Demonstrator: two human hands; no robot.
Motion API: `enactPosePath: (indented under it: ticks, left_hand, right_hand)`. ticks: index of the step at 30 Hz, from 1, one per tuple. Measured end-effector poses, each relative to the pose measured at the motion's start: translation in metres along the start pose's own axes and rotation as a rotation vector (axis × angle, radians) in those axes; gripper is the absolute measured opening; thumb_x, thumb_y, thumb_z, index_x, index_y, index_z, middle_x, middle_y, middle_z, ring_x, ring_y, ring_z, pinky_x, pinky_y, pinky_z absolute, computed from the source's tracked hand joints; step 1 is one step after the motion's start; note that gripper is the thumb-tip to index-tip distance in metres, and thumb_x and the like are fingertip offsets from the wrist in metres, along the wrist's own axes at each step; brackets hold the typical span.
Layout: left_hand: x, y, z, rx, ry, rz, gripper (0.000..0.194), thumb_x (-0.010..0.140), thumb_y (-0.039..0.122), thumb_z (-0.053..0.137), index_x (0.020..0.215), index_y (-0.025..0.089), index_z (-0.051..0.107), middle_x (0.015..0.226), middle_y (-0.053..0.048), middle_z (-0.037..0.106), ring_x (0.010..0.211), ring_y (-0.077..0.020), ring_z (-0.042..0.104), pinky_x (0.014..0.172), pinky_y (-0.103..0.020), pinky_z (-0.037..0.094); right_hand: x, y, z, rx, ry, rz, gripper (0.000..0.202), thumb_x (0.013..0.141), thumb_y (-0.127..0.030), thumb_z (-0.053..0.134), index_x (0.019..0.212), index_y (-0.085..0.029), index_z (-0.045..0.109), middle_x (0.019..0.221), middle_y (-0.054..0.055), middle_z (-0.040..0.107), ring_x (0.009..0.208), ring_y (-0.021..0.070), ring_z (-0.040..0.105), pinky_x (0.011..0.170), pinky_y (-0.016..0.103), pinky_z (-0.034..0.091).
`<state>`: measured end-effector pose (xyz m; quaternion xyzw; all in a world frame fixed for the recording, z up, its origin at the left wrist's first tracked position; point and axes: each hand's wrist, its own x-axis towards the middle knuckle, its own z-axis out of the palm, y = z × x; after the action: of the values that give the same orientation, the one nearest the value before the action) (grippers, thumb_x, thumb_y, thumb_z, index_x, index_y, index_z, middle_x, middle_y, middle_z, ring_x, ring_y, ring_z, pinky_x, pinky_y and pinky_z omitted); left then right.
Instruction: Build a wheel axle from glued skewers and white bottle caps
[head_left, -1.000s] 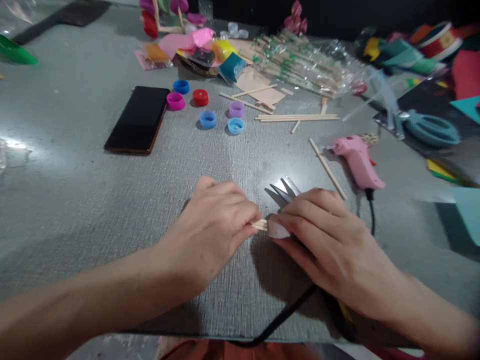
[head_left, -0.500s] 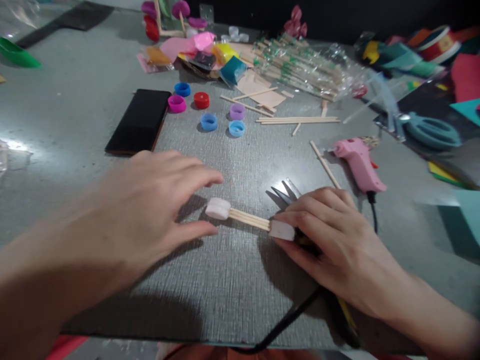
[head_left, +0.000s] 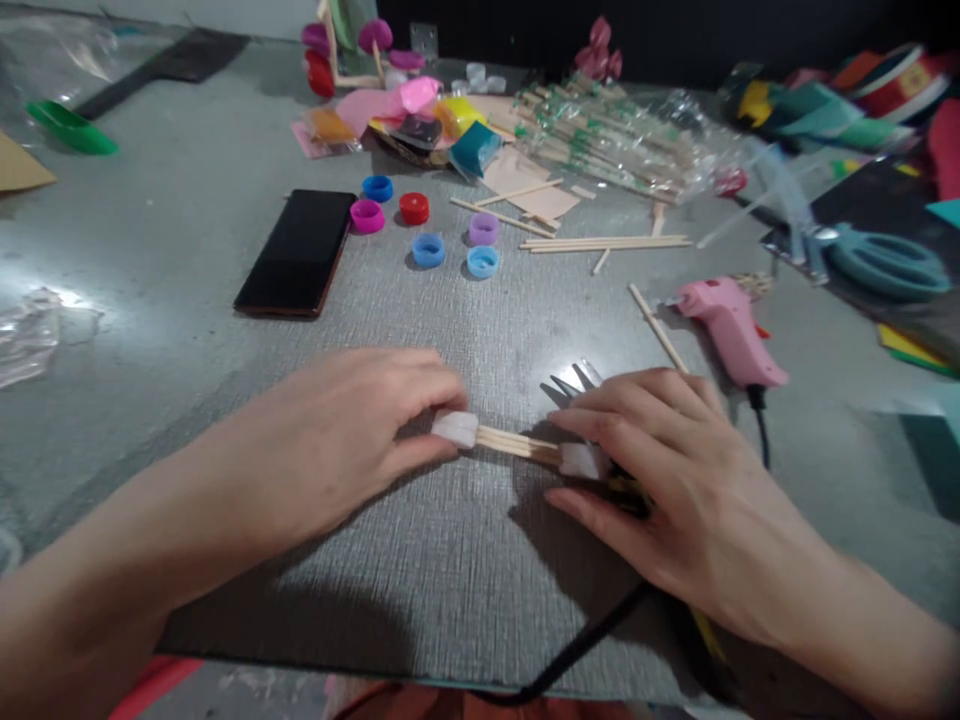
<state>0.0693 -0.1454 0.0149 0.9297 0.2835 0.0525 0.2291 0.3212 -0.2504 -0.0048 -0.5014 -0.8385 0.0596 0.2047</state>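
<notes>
A small piece made of thin wooden sticks [head_left: 517, 443] lies between my hands, with a white cap at each end. My left hand [head_left: 360, 420] pinches the left white cap [head_left: 455, 429] between thumb and fingers. Around the right white cap [head_left: 580, 461], the thumb and fingers of my right hand [head_left: 667, 480] are spread apart. A pointed metal tool [head_left: 566, 385], possibly pliers, lies under that hand; its tips show beyond the fingers and a black and yellow handle [head_left: 701, 640] below the palm. The palm hides its middle.
Several coloured bottle caps [head_left: 428, 250] sit beside a black phone [head_left: 296, 253]. Loose sticks [head_left: 607, 243] lie behind the hands. A pink glue gun [head_left: 731, 330] and blue-handled scissors [head_left: 889, 262] are on the right. Bagged sticks [head_left: 600, 130] lie at the back; a black cable [head_left: 577, 650] crosses the front.
My left hand has moved right and closed on the left white cap. My right thumb and fingers have parted from the right white cap. The view has shifted slightly.
</notes>
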Motion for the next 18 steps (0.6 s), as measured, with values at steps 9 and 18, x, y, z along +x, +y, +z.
enactPosePath:
  ticks: [9,18]
  left_hand:
    - [0.001,0.013,0.006,0.045,0.020,0.013,0.013,0.093,0.031,0.065,0.085,0.023,0.062,0.085,-0.001,0.064,0.078,-0.0198,0.058,0.064,-0.031,0.037]
    - [0.002,0.016,0.010,-0.018,0.003,0.003,0.010,0.093,0.024,0.066,0.084,0.021,0.062,0.082,0.000,0.061,0.068,-0.0157,0.055,0.059,-0.029,0.034]
  right_hand:
    - [0.007,-0.007,0.007,0.008,0.008,-0.002,0.013,0.096,-0.025,0.065,0.097,-0.015,0.072,0.095,0.007,0.072,0.098,0.0285,0.058,0.090,0.047,0.039]
    - [0.007,-0.011,0.007,0.038,0.032,0.029,0.014,0.097,-0.020,0.063,0.090,-0.015,0.074,0.090,0.006,0.071,0.096,0.0276,0.056,0.089,0.046,0.036]
